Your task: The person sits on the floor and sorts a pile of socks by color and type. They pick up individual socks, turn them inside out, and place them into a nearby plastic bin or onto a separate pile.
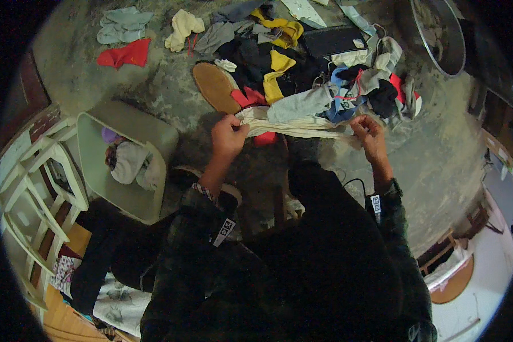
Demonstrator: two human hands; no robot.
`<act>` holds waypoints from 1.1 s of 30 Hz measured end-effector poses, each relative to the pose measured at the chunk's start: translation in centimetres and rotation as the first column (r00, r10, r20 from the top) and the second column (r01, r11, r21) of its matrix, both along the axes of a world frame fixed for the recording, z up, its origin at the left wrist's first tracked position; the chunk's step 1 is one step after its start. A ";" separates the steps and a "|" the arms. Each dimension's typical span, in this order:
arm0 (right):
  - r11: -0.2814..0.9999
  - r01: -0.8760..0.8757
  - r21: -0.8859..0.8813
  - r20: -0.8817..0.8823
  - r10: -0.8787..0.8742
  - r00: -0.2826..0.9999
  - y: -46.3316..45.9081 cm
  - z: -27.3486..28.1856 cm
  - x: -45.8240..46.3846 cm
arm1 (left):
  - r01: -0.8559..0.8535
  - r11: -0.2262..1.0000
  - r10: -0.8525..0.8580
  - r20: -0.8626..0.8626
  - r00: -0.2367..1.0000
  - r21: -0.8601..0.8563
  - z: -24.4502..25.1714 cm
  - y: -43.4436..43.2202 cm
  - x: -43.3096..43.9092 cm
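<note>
A long cream cloth [299, 128] stretches in folds between my two hands, low over the floor. My left hand [230, 136] pinches one end of it. At its other end, the fingers of my right hand [370, 133] are closed on the fabric. A light grey sock-like cloth [299, 104] lies just beyond the cream one. Part of a red cloth [265, 138] shows below it, and another red piece [250, 97] lies beyond my left hand. Near that hand is a brown insole-shaped pad [213, 85].
Beyond my hands spreads a heap of dark, yellow [280, 68] and grey clothing on the concrete floor [154, 81]. A red sock [124, 53] and pale blue-grey cloth [124, 25] lie apart. Left stands a tipped plastic bin [162, 141] holding cloth; a metal-rimmed round object [464, 47] is far right.
</note>
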State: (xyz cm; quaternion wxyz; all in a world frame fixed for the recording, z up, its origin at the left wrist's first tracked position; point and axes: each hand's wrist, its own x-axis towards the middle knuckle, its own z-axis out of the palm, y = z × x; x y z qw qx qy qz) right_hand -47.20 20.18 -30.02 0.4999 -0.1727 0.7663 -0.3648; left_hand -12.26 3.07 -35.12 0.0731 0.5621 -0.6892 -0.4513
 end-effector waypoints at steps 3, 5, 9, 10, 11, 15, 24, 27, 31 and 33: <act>0.996 -0.093 -0.003 -0.108 0.092 0.990 0.1 -0.8 -0.1 | -0.099 0.963 0.131 -0.115 0.985 0.249 1.5 -1.0 0.4; 0.966 -0.258 0.034 -0.317 0.255 0.913 -0.4 -0.5 0.0 | -0.082 0.930 0.163 -0.204 0.965 0.359 4.2 -2.6 0.9; 0.942 -0.333 -0.049 -0.431 0.281 0.858 -3.8 4.4 0.6 | 0.033 0.907 0.168 -0.432 0.886 0.420 14.4 -6.5 1.4; 0.969 -0.241 -0.060 -0.310 0.212 0.927 -5.4 6.5 1.0 | 0.067 0.914 0.152 -0.491 0.858 0.400 17.4 -7.3 1.3; 0.923 -0.329 -0.199 -0.301 0.261 0.917 -7.2 9.1 1.4 | 0.102 0.921 0.133 -0.548 0.826 0.377 20.6 -8.1 1.1; 0.677 -0.555 -0.484 -0.220 0.519 0.826 -15.2 22.6 3.4 | 0.142 0.951 0.079 -0.661 0.747 0.274 32.3 -9.8 0.5; 0.290 -0.786 -0.546 -0.543 0.592 0.595 -21.3 43.9 16.6 | 0.136 0.991 -0.084 -0.702 0.707 0.018 49.0 -7.7 3.7; 0.348 -0.758 -0.552 -0.585 0.487 0.649 -19.7 46.1 19.6 | 0.128 0.989 -0.148 -0.683 0.715 -0.080 51.3 -6.9 6.5; 0.285 -0.617 -0.734 -0.375 0.587 0.717 -18.6 45.3 24.5 | 0.081 0.997 -0.061 -0.650 0.758 0.002 53.3 -5.9 10.4; 0.338 -0.564 -0.754 -0.283 0.608 0.742 -18.6 44.6 24.7 | 0.053 0.998 -0.018 -0.637 0.770 0.036 53.3 -5.3 10.2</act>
